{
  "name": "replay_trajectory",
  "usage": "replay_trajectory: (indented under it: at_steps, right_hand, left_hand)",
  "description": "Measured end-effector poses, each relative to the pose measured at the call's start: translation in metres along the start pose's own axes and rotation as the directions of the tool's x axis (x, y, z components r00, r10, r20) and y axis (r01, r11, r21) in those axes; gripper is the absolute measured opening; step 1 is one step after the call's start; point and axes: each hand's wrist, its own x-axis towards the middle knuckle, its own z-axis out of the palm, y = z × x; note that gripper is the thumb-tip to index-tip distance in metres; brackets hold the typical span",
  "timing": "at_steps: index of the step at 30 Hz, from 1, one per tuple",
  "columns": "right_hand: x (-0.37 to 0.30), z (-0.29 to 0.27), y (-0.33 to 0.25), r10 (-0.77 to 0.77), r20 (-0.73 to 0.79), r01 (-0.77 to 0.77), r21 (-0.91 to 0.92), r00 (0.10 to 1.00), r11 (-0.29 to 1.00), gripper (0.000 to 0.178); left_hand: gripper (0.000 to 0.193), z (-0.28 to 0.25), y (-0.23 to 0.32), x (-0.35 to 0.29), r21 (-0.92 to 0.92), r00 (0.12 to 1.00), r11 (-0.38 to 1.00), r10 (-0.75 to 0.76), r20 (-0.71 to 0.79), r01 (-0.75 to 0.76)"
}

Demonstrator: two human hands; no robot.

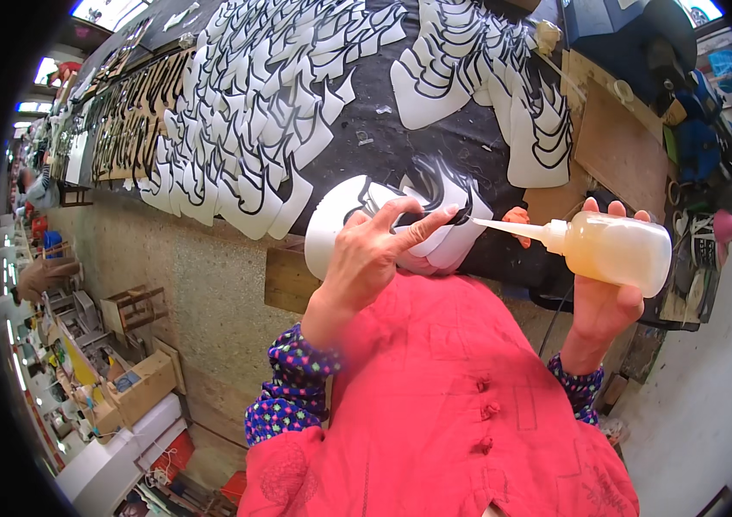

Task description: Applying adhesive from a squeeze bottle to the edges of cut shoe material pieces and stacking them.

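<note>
My right hand (603, 306) is wrapped round a translucent squeeze bottle (616, 250) that holds a yellowish liquid. The bottle lies nearly level, and its long thin nozzle (512, 227) points left, the tip close to the black edge of the work. My left hand (374, 246) is bent over a white cut piece with a black curved edge (331, 220), its fingers reaching toward the nozzle tip and gripping near the black part. Below the fingers, more white pieces (448, 250) lie stacked at the table's edge, partly hidden by the hand.
Overlapping white pieces with black curved edges (245, 129) cover the far left of the dark table (366, 142). Another group (439, 73) lies at the far right. An orange lump (518, 226) sits behind the nozzle. Wooden boards (620, 129) and a pink object (728, 227) stand right.
</note>
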Motion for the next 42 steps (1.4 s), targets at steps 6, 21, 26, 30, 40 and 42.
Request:
replay_trajectory:
  at_steps: [6,21,26,30,40,42]
  right_hand:
    - [-0.002,0.001,0.0,-0.013,-0.003,0.013,0.017,1.0,1.0,0.09]
    - [0.001,-0.006,0.01,0.192,0.058,-0.2,0.36,0.98,0.911,0.078]
    - [0.005,-0.005,0.015,0.317,0.076,-0.315,0.466,0.945,0.827,0.067]
    - [0.007,-0.007,0.018,0.336,0.056,-0.326,0.437,0.94,0.838,0.065]
    - [0.01,-0.013,0.023,0.506,0.038,-0.457,0.49,0.862,0.742,0.058]
    - [0.012,-0.016,0.024,0.534,0.045,-0.481,0.5,0.845,0.72,0.058]
  left_hand:
    - [0.056,0.011,0.004,0.0,-0.772,0.998,0.632,-0.041,0.047,0.062]
    - [0.073,-0.004,0.003,-0.002,-0.858,0.859,-0.089,-0.038,0.51,0.505]
    - [0.069,-0.009,0.007,-0.002,-0.789,0.792,-0.137,-0.036,0.609,0.6]
    - [0.069,-0.007,0.004,-0.004,-0.774,0.772,-0.113,-0.065,0.632,0.623]
    - [0.055,0.004,-0.007,-0.009,-0.845,0.845,-0.044,0.088,0.528,0.533]
    - [0.06,0.005,-0.008,-0.008,-0.825,0.823,-0.045,0.109,0.557,0.564]
